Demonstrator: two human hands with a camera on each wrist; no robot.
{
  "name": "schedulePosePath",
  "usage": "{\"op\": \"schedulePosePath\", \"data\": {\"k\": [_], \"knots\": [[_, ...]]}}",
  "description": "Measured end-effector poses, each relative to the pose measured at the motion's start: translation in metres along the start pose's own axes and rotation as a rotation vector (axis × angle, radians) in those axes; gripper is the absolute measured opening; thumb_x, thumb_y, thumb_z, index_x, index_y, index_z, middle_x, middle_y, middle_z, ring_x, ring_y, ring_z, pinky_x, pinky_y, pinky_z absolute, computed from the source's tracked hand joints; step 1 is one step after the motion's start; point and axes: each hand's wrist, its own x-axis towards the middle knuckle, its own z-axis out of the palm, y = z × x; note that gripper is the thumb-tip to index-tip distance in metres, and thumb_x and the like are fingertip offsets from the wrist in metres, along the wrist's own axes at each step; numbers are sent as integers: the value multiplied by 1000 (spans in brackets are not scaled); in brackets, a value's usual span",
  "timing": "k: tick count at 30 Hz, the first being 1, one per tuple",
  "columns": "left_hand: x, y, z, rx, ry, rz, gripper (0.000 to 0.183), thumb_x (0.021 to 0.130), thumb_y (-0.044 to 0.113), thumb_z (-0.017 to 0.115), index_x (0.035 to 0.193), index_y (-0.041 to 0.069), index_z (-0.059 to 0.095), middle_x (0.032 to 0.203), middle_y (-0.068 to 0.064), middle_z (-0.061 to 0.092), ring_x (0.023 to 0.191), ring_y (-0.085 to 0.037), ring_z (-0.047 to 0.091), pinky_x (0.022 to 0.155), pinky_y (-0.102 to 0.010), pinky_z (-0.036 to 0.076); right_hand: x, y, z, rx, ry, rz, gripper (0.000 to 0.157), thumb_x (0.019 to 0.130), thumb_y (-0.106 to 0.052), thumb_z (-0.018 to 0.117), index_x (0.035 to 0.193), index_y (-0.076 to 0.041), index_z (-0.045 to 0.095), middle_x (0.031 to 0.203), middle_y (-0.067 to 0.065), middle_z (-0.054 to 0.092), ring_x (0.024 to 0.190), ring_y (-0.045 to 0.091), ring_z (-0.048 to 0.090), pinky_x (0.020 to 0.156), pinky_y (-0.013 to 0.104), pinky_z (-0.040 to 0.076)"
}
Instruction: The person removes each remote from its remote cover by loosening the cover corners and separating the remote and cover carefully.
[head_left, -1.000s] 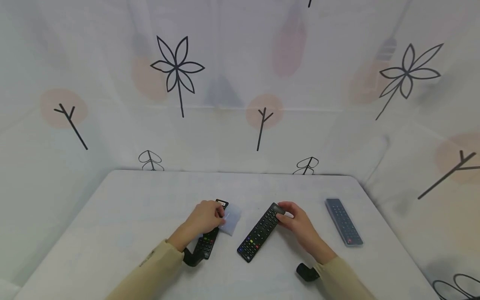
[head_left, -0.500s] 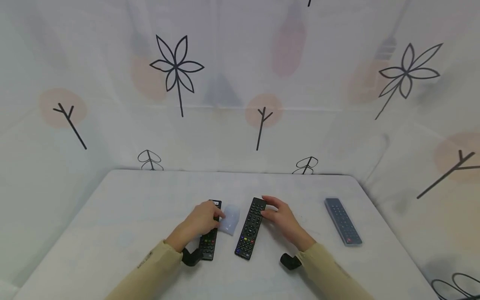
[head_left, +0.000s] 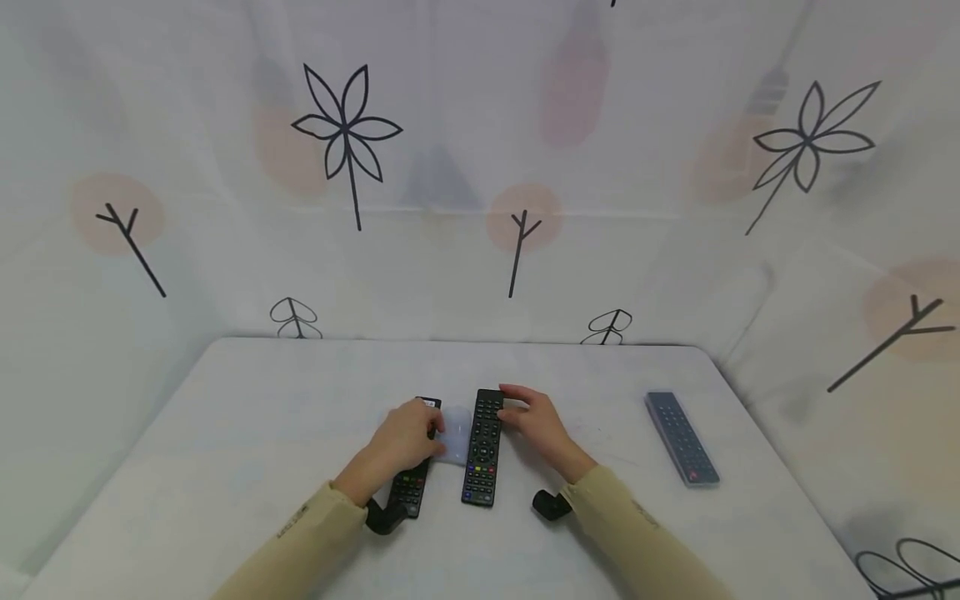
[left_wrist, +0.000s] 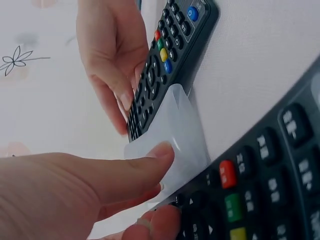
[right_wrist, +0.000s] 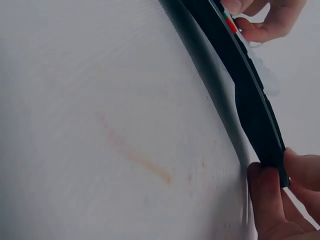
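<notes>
In the head view my left hand (head_left: 405, 433) lies over a black remote control (head_left: 408, 487) with coloured buttons, its fingers curled at the remote's edge and hiding the middle. In the left wrist view the thumb and index finger overlap a translucent plastic sleeve (left_wrist: 175, 125); whether they pinch it I cannot tell. To the right, my right hand (head_left: 540, 427) grips the far end of a second black remote control (head_left: 482, 450) between thumb and fingers. The right wrist view shows this remote (right_wrist: 250, 95) raised slightly on edge, thumb on one face, fingers on the other.
A grey-blue remote control (head_left: 682, 439) lies apart at the right of the white table (head_left: 300, 392). A patterned cloth (head_left: 435, 275) hangs behind and at both sides. A dark wrist camera (head_left: 551, 505) sits under each cuff.
My right hand has moved left with the second remote, turning it from slanted to nearly upright beside the sleeve. The left remote has swung a little under my left hand.
</notes>
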Motion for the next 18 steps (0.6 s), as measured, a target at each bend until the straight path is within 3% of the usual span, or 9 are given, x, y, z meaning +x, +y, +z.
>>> {"op": "schedulePosePath", "data": {"k": [11,18], "knots": [[0,-5,3,-61,27,-3,23,78,22,86,90,13,68,80,2,54,73,-16,49,66,-34,43,5,-2,9,-74,47,-27,44,89,4,68,132,-2,61,130,16,63,121,31,59,100,42,47],[-1,-4,-1,-96,20,-2,23,80,21,84,94,13,68,82,2,56,75,-17,51,70,-36,45,2,-1,1,-38,56,-23,45,89,5,67,133,-3,61,128,15,65,121,30,60,99,43,48]]}}
